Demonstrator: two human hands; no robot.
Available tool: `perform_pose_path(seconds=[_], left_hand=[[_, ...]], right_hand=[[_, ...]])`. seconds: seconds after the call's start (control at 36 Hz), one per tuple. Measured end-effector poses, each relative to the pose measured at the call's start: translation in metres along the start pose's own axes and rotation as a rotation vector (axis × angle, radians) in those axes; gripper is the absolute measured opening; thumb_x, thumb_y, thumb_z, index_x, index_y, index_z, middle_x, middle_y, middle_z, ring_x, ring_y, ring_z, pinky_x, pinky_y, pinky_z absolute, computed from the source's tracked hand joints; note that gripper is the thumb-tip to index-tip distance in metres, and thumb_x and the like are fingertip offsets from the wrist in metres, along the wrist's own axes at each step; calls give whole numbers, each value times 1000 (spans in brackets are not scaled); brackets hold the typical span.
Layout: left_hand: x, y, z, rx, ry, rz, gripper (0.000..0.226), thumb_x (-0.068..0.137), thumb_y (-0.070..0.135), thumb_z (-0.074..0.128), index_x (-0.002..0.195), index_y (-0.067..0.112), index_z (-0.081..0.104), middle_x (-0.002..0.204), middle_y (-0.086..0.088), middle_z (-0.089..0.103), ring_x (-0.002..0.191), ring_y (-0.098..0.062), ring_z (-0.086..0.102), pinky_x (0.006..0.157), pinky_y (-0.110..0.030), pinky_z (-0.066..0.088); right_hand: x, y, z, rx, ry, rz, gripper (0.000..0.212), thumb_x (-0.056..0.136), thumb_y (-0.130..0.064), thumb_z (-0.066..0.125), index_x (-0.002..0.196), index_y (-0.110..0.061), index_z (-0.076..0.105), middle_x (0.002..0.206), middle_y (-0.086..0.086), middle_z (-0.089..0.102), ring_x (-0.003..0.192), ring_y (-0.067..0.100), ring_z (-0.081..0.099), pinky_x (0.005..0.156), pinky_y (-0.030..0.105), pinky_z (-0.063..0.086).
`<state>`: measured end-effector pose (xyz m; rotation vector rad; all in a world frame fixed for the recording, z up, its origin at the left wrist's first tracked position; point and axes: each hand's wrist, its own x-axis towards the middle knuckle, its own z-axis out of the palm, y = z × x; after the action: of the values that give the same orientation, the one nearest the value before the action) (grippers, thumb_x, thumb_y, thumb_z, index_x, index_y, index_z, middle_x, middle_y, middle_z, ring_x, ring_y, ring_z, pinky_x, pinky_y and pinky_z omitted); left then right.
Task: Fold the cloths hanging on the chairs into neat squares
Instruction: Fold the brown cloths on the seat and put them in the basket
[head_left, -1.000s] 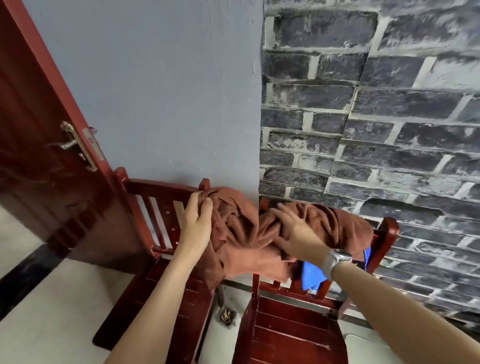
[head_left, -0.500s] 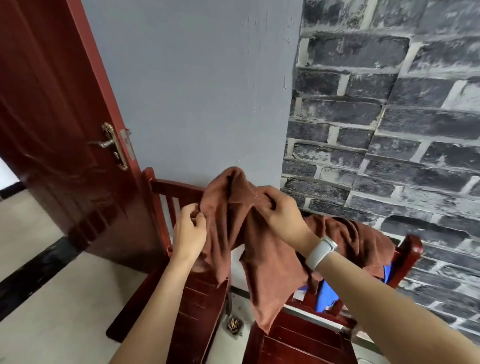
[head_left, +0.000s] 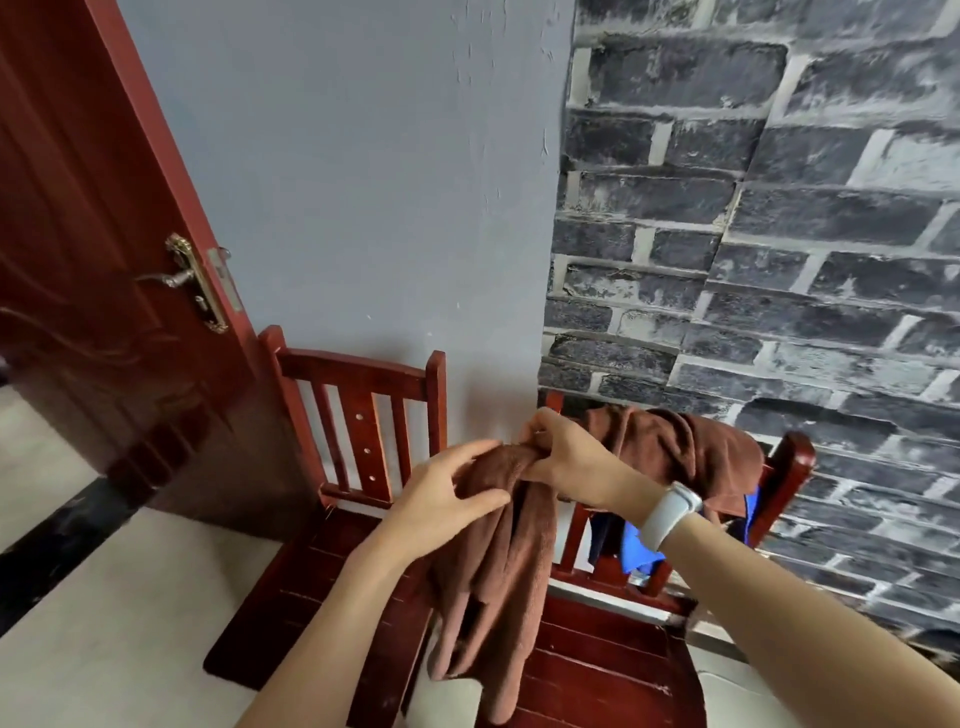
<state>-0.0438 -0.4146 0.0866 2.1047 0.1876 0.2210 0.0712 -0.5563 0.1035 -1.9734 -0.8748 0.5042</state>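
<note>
Gripping the top of a brown cloth (head_left: 498, 561), the right hand (head_left: 563, 457) has its fingers pinched shut on a bunched edge, and the cloth hangs down in long rumpled folds between the two chairs, its lower end dangling over the front of the right chair's seat. The left hand (head_left: 441, 501) lies against the cloth just below that pinch, fingers spread and loose, thumb on the fabric, not closed around anything. A pale watch (head_left: 670, 514) sits on the right wrist. Behind the hands, the left chair (head_left: 358, 410) shows a bare slatted back, nothing draped on it. The right chair (head_left: 597, 665) carries a second brown cloth (head_left: 691, 452) heaped over its top rail, with a blue cloth (head_left: 636, 545) showing under it behind the slats. A dark red door (head_left: 78, 234) stands open at the left, beside the grey wall.
</note>
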Motion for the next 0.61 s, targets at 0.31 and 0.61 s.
perform_pose_path(seconds=[0.31, 0.61], left_hand=[[23, 19, 57, -101, -20, 65, 19, 88, 25, 58, 105, 20, 64, 99, 6, 67, 96, -7, 61, 80, -12, 42], [43, 67, 125, -623, -118, -176, 19, 87, 2, 52, 78, 14, 63, 81, -5, 64, 83, -20, 57, 81, -32, 43]], right_hand=[[-77, 58, -33, 34, 296, 163, 23, 80, -9, 67, 91, -26, 55, 87, -8, 60, 76, -3, 55, 71, 6, 41], [-144, 104, -15, 144, 304, 344, 19, 83, -20, 66, 99, -12, 60, 89, 4, 67, 82, 12, 63, 76, 22, 48]])
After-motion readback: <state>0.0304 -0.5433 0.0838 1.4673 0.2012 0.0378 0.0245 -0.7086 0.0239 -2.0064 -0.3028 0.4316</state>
